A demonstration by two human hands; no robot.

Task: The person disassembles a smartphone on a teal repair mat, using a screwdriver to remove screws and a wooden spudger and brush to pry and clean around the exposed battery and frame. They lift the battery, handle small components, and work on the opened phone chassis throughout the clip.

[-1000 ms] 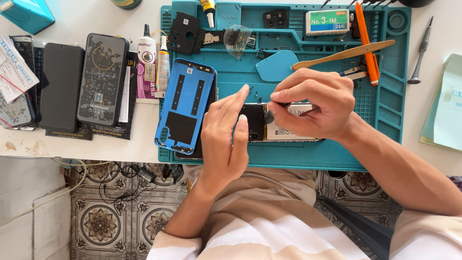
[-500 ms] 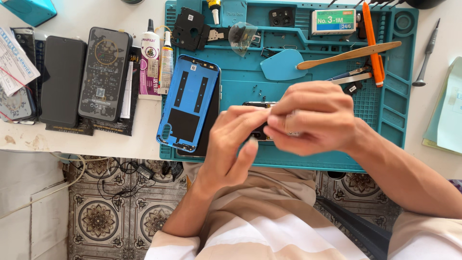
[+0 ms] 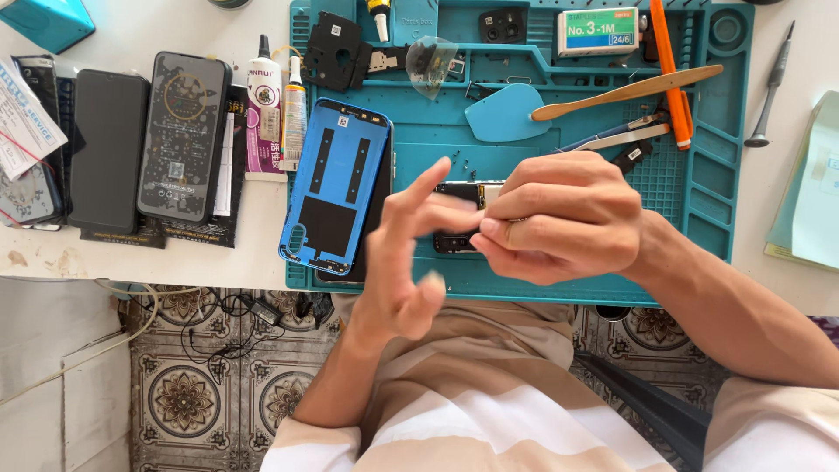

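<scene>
Hands (image 3: 489, 227) pinch flat, dark board (image 3: 456, 194) — rectangular.

1. left hand (image 3: 411, 262): bare, no glove, ring or watch visible; fingers slim, partly motion-blurred.
2. right hand (image 3: 559, 218): bare, no glove or ring; nails short; wrist bare, no watch or band.
3. forearms: both bare up to the frame edge.
4. shirt (image 3: 489, 393): wide horizontal stripes, tan and white, soft fabric with light folds.
5. sleeves: short, same tan-and-white fabric, visible at lower left and lower right corners.
</scene>
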